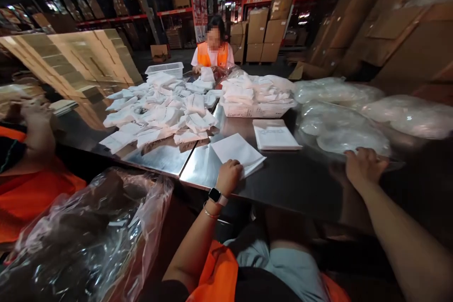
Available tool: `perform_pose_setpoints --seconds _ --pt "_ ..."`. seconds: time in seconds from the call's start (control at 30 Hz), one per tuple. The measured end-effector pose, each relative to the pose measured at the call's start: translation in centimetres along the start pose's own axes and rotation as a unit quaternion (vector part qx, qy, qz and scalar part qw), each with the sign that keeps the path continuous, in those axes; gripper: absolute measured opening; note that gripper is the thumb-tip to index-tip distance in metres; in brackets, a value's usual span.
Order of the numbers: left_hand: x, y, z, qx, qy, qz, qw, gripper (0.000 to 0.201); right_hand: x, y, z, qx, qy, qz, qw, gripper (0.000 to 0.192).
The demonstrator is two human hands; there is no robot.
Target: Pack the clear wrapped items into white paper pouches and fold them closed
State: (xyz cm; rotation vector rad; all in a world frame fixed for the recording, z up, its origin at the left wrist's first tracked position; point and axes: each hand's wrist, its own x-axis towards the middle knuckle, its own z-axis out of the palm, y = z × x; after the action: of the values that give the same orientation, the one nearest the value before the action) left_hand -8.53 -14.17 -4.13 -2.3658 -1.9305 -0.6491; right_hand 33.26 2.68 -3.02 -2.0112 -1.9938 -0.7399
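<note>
My left hand, wearing a watch, has its fingers curled on the near edge of a flat white bag at the table's front. Beside that bag, to the right, lies a neat stack of flat white bags with faint printing. Farther right, my right hand is closed at the near edge of a clear plastic bag, whose contents are pale and hard to make out. A loose heap of filled white packets covers the table's left half. More packets fill a white plastic basket behind the stack.
Across the metal table sits a co-worker in an orange vest, handling packets. Another person's arm is at far left. A plastic-lined box stands by my left side. More bulging clear bags lie at right.
</note>
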Motion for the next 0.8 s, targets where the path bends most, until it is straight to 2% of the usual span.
perform_pose_setpoints --seconds 0.27,0.43,0.63,0.8 --pt "-0.4 0.3 -0.6 -0.016 0.003 -0.009 1.000 0.020 -0.7 -0.5 -1.4 0.046 0.022 -0.050 0.997 0.039" --pt "-0.5 0.0 -0.5 -0.016 0.005 -0.017 1.000 0.024 -1.1 -0.5 -1.4 0.074 0.006 -0.054 0.996 0.042" --pt "-0.9 -0.6 -0.1 0.010 0.010 -0.002 1.000 0.024 -1.3 0.2 -1.3 0.098 0.008 -0.034 0.995 0.031" --pt "-1.0 -1.6 0.3 0.032 0.032 0.039 0.998 0.025 -1.1 0.9 -2.1 0.107 0.010 -0.064 0.992 0.019"
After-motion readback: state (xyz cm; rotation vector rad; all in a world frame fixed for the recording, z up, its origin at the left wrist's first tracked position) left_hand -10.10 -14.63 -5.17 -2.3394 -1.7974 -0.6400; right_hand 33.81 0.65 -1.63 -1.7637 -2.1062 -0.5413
